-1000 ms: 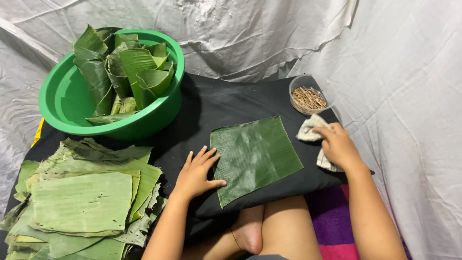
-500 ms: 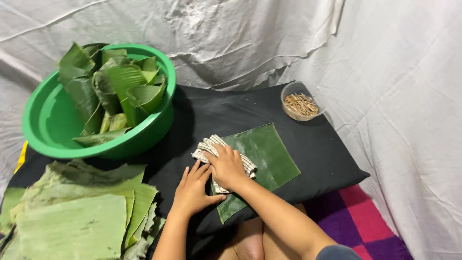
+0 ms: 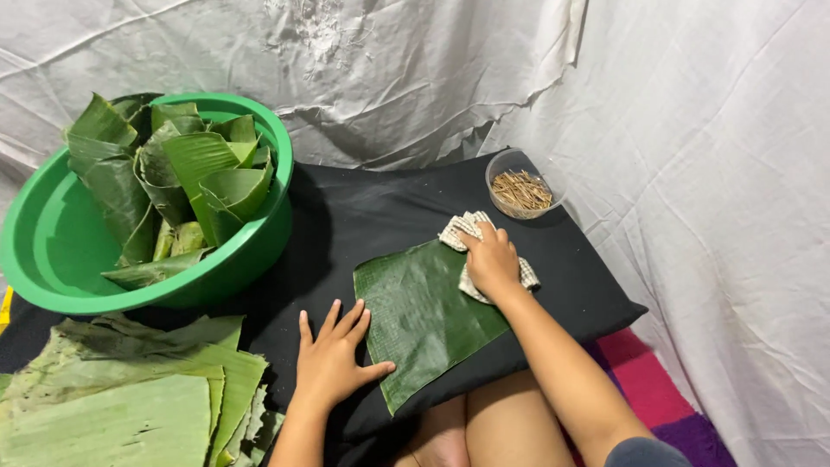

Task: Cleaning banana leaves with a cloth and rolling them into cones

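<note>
Green banana leaf piece (image 3: 424, 311), cut roughly square, lies flat on a black cushion (image 3: 380, 216) between the two hands. The left hand (image 3: 333, 359) rests palm down on the cushion with its fingers spread and straight; the thumb side touches the near left edge of the leaf, pinning that edge. It grips nothing.

The right hand (image 3: 491, 259) presses down on a checked cloth (image 3: 462, 232), a crumpled beige and white rag, which lies over the far right corner of the leaf. The fingers are curved over the cloth and lie close together, and parts of the rag stick out beyond the fingertips and beside the wrist. The hand pushes on the cloth rather than pinching it, so far as the view shows.

Just beyond the right hand, near the cushion's far edge, stands a small clear bowl (image 3: 517, 164) holding thin brown sticks (image 3: 521, 190). Well to the left of the left hand sits a round green basin (image 3: 52, 259) with folded banana leaves (image 3: 186, 173) standing in it. Nearer, left of the left wrist, a stack of flat pale leaves (image 3: 121, 406) lies spread out. White sheeting (image 3: 692, 173) hangs behind and to the right of everything.
</note>
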